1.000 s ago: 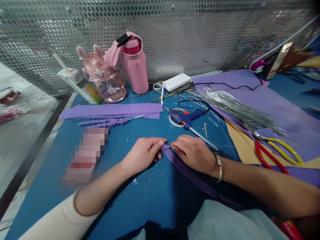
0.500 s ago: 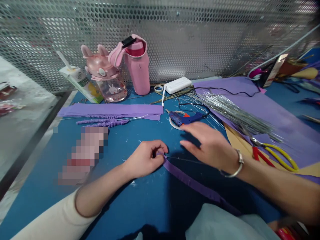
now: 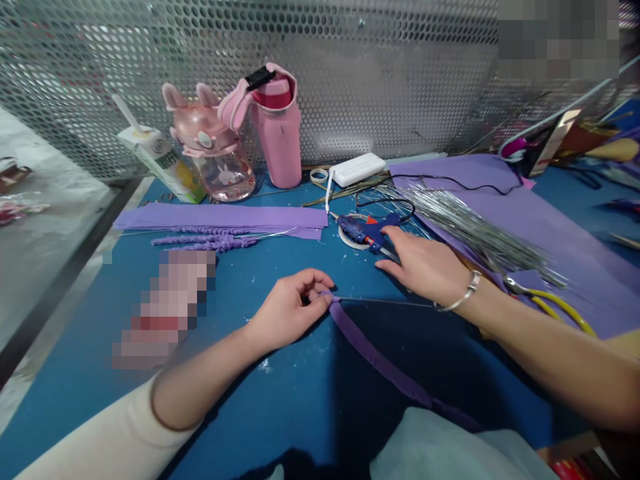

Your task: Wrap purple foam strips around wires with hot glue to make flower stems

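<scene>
My left hand (image 3: 295, 308) is closed, thumb and fingertips pinching the end of a narrow purple crepe-paper strip (image 3: 373, 352) with a thin wire (image 3: 383, 301). From that pinch the wire runs right, beneath my right wrist, while the strip curves down toward my lap. My right hand (image 3: 423, 261) has its thumb and fingers apart at the rear of a blue glue gun (image 3: 354, 230). An index fingertip meets the handle; the grip is not closed round it. The glue gun lies over a white tape roll (image 3: 346, 241), nozzle pointing left.
Purple paper strips (image 3: 225, 217) and fuzzy purple stems (image 3: 210, 240) lie at left. Behind them stand a drink carton (image 3: 167, 167), a rabbit-eared bottle (image 3: 227, 177) and a pink bottle (image 3: 280, 147). Wires (image 3: 480, 223), purple sheets (image 3: 565, 233) and yellow-handled pliers (image 3: 560, 308) occupy the right.
My right hand has moved forward to the glue gun's handle, and the gun has shifted slightly. My left hand keeps its pinch on the strip, raised a little.
</scene>
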The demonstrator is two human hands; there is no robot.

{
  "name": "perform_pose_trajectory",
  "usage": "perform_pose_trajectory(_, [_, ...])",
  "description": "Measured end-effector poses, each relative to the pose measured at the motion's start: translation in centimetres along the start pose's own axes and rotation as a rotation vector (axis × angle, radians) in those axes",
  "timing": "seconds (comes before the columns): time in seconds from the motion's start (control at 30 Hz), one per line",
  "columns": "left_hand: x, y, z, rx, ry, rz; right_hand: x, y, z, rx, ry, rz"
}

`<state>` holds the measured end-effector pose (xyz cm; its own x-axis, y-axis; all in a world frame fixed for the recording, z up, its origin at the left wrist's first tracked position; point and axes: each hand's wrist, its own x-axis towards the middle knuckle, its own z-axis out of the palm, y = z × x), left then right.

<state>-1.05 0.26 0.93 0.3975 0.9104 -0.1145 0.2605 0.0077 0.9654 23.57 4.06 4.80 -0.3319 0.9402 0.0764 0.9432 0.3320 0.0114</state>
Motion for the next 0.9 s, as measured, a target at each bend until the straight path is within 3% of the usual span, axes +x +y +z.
perform_pose_trajectory(0.1, [-0.1, 0.6, 0.2, -0.1, 0.026, -0.047, -1.2, -2.0, -2.0, 0.088, 0.14, -0.15])
perform_pose_trajectory(0.17, [-0.1, 1.1, 0.3, -0.209, 0.015, -0.117, -2.1, -3.8, -2.4, 0.19, 0.09, -0.313])
perform_pose_trajectory(0.27, [0.0, 1.4, 0.5, -0.393, -0.006, -0.22, -2.8, -5.9, -1.2, 0.253, 0.027, -0.391])
perform_pose_trajectory(0.4, [0.0, 1.0, 0.6, -0.561, -0.025, -0.295, -2.9, -6.3, 1.3, 0.29, 0.174, -0.458])
perform_pose_trajectory(0.53, [0.0, 0.9, 0.7, -0.578, -0.007, -0.274, -2.9, -5.8, 2.3, 0.378, 0.274, -0.551])
perform_pose_trajectory(0.73, [-0.2, 1.8, 0.8, -0.44, 0.025, -0.17, -3.3, -6.2, 2.7, 0.624, 0.252, -0.393])
perform_pose_trajectory(0.9, [-0.2, 2.0, 0.8, -0.442, 0.066, -0.159, -3.5, -6.3, 2.6, 0.424, 0.152, -0.217])
